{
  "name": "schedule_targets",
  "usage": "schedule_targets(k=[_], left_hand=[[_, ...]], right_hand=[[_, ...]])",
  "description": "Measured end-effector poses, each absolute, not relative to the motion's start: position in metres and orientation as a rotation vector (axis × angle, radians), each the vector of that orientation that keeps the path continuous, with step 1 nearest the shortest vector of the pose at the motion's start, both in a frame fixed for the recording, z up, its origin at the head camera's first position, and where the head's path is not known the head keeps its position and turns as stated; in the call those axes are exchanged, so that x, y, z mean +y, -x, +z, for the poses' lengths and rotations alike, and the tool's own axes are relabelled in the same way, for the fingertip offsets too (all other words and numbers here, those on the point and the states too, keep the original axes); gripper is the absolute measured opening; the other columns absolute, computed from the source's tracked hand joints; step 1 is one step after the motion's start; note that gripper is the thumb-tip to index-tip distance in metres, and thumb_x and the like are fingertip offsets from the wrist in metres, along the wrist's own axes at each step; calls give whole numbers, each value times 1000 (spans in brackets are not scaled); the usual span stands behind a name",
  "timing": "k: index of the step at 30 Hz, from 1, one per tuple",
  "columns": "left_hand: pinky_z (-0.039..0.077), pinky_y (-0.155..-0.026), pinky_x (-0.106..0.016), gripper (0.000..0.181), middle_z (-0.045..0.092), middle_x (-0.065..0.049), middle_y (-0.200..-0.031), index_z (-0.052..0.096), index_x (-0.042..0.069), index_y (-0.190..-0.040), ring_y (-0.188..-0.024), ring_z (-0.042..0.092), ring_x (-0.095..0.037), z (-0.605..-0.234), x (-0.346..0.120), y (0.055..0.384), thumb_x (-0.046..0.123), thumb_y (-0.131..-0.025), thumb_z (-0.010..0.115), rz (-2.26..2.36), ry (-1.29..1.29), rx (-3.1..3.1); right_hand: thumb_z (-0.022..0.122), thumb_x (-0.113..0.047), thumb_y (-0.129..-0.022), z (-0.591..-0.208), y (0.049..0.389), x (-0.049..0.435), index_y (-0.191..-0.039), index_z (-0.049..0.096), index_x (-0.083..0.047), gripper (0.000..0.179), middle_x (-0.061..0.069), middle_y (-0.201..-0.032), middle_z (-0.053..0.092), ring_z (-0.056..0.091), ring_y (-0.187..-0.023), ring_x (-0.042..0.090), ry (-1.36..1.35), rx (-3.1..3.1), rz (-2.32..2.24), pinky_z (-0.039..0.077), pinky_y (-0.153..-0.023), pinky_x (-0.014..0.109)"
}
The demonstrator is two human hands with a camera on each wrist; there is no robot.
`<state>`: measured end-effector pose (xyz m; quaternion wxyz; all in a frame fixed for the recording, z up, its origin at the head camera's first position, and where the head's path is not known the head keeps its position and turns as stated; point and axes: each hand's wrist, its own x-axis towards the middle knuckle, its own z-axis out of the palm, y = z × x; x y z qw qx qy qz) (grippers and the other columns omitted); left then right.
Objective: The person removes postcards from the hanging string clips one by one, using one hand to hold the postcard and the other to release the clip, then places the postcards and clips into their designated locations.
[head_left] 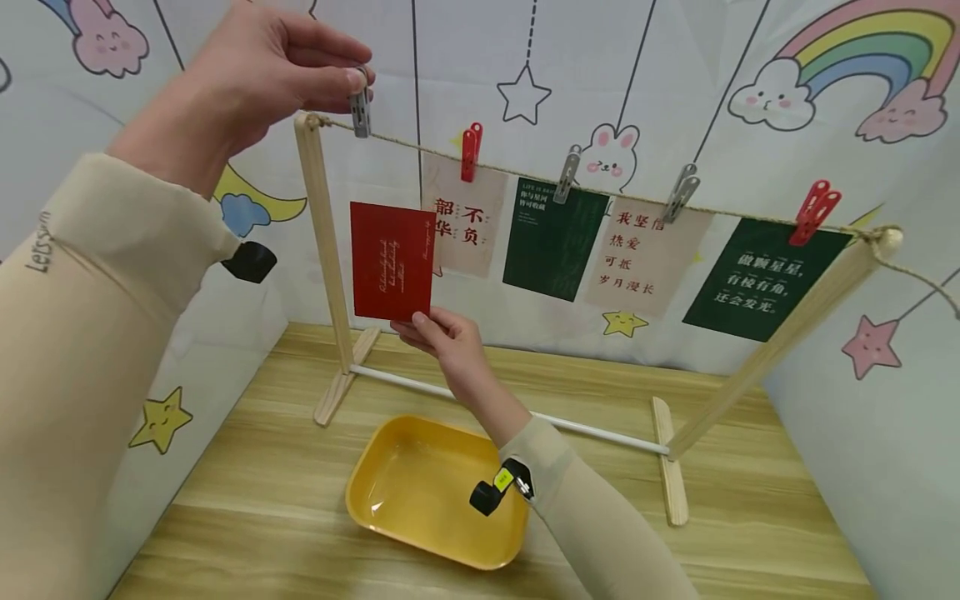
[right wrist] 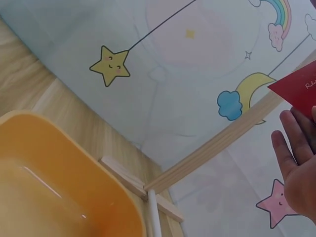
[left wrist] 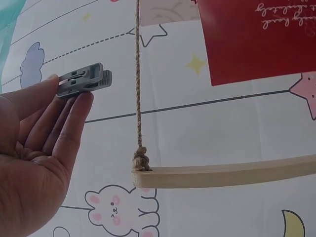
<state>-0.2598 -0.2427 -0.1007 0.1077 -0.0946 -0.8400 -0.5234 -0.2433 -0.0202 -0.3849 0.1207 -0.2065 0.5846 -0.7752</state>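
My left hand (head_left: 281,71) pinches a grey clothespin (head_left: 361,108) between thumb and fingers, close to the left end of the twine (head_left: 405,143). The left wrist view shows this clothespin (left wrist: 84,79) apart from the twine, its jaws together. Below the line, my right hand (head_left: 450,337) holds a red card (head_left: 392,262) with white script by its lower right corner, thumb in front. The card stands upright, overlapping a pale pink card (head_left: 480,221) in the head view. That pink card hangs from a red clothespin (head_left: 471,152).
Farther right hang a green card (head_left: 555,242), another pink card (head_left: 645,258) and another green card (head_left: 765,279), each clipped to the twine. Wooden posts (head_left: 326,242) and a white bar (head_left: 600,432) form the rack. A yellow tub (head_left: 427,492) sits in front on the wood-grain table (head_left: 247,500).
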Motion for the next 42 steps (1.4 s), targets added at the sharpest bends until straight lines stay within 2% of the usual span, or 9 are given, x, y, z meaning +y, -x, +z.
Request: schedule_targets(k=[4, 8, 15, 22, 30, 38, 42], left_hand=[[39, -120, -25, 46, 76, 5, -128, 68, 17, -145, -102, 74, -8, -107, -246, 255, 27, -100, 74, -1503, 271, -2523], [33, -126, -35, 45, 76, 5, -129, 68, 17, -145, -97, 75, -5, -114, -246, 250, 27, -102, 73, -1453, 274, -2577], [36, -126, -44, 47, 72, -1, -138, 66, 19, -148, -112, 74, -14, -127, -237, 237, 34, -103, 72, -1317, 294, -2681], [35, -126, -53, 48, 74, -2, -136, 67, 18, -147, -110, 75, -14, -139, -228, 228, 35, -103, 73, -1322, 327, -2720], [36, -124, -55, 48, 76, 3, -130, 68, 16, -145, -108, 75, -10, -158, -225, 223, 33, -101, 76, -1415, 285, -2751], [34, -124, -59, 49, 73, -4, -137, 66, 13, -147, -108, 77, -12, -182, -222, 218, 31, -102, 75, -1478, 314, -2777], [50, -113, -45, 45, 70, -12, -140, 65, 9, -146, -106, 76, -11, -195, -216, 218, 25, -104, 73, -1545, 331, -2772]], right_hand=[[54, -17, -113, -389, 237, -13, -143, 63, 3, 37, 19, -140, 69, 71, -126, 30, 627, 1730, -2218, 50, -113, 50], [54, -19, -114, -394, 232, -4, -143, 63, 3, 37, 18, -140, 70, 70, -127, 30, 639, 1746, -2177, 53, -111, 45], [54, -22, -114, -405, 226, 16, -143, 64, 1, 38, 16, -139, 70, 69, -128, 31, 640, 1751, -2160, 53, -111, 42], [56, -25, -113, -413, 219, 38, -144, 64, -3, 38, 14, -139, 71, 69, -128, 29, 585, 1792, -2127, 52, -112, 43], [59, -31, -112, -419, 210, 63, -143, 66, -8, 40, 10, -136, 73, 71, -126, 26, 475, 1853, -2081, 49, -115, 44], [59, -28, -112, -426, 204, 84, -142, 66, -2, 40, 15, -137, 72, 67, -129, 37, 468, 1862, -2121, 50, -114, 48], [59, -28, -111, -429, 201, 94, -142, 65, -3, 41, 14, -137, 72, 69, -128, 36, 429, 1857, -2128, 48, -116, 49]])
